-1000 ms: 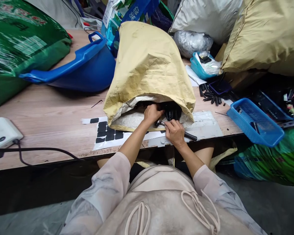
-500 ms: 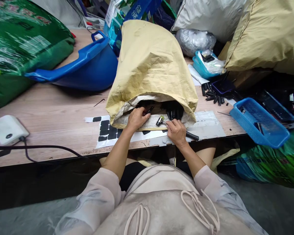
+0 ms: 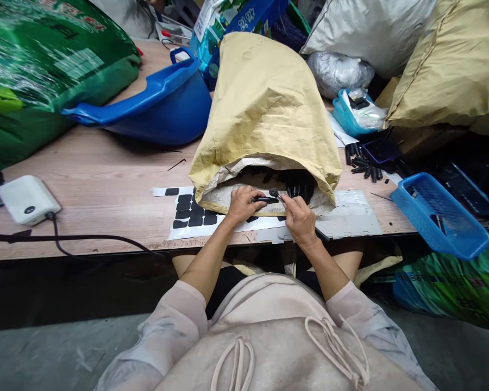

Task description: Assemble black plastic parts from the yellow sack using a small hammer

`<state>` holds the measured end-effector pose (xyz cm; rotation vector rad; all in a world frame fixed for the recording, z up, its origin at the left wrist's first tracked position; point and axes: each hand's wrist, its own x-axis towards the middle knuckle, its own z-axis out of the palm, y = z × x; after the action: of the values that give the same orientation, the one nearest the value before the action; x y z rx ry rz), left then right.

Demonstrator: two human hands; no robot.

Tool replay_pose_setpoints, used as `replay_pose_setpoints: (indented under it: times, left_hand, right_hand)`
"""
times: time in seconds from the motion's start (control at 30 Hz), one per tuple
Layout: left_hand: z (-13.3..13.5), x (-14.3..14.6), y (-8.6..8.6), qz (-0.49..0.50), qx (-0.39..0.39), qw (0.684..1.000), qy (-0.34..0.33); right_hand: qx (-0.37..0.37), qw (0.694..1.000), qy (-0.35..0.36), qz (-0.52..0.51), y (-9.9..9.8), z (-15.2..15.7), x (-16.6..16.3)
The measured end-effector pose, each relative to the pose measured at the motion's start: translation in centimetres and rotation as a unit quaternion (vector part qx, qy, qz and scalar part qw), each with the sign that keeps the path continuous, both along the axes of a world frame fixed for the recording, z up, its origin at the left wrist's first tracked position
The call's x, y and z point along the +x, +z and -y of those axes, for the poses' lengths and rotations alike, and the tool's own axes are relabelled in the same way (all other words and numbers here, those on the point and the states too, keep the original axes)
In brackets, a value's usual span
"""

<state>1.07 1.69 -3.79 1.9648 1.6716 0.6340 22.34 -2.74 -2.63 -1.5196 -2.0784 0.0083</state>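
Note:
My left hand [image 3: 244, 205] pinches a slim black tube [image 3: 268, 200] at the mouth of a yellow woven sack [image 3: 269, 108]. Just to the right, my right hand [image 3: 300, 220] is closed round a small hammer [image 3: 274, 193], its head close to the tube and turned end-on. The dark handle [image 3: 321, 234] sticks out behind that hand. More black tubes [image 3: 299, 184] lie inside the sack's open mouth, partly in shadow.
A blue basin [image 3: 158, 108] tilts at the left, beside a green bag [image 3: 65, 60]. Black rounded stickers [image 3: 195, 209] lie on a white sheet near the table edge. To the right sit a blue basket [image 3: 440, 217] and several loose black parts [image 3: 364, 163].
My left hand has drawn a black tube out to the sack's lip. The hammer head has swung up and round beside it. The whole view has shifted slightly.

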Motion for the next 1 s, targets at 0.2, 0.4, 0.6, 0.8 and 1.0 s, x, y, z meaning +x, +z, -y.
replay_pose_setpoints:
  times: [0.2, 0.4, 0.6, 0.8, 1.0]
  left_hand:
    - [-0.1, -0.2, -0.1, 0.01, 0.01, 1.0, 0.006]
    - [-0.2, -0.1, -0.1, 0.0, 0.002, 1.0, 0.007]
    - [-0.1, 0.0, 0.0, 0.015, 0.008, 1.0, 0.01]
    - [0.0, 0.1, 0.0, 0.01, 0.014, 1.0, 0.013]
    - [-0.2, 0.0, -0.2, 0.002, 0.016, 1.0, 0.011]
  right_hand:
    - [-0.005, 1.0, 0.031, -0.005, 0.2, -0.1, -1.4]
    - [-0.034, 0.998, 0.038, 0.033, 0.3, -0.2, -1.6]
    - [-0.016, 1.0, 0.015, 0.009, 0.6, 0.0, -0.7]
    - [-0.026, 1.0, 0.005, 0.003, 0.2, 0.0, -0.2]
    - [0.004, 0.999, -0.032, -0.005, 0.0, 0.1, 1.6]
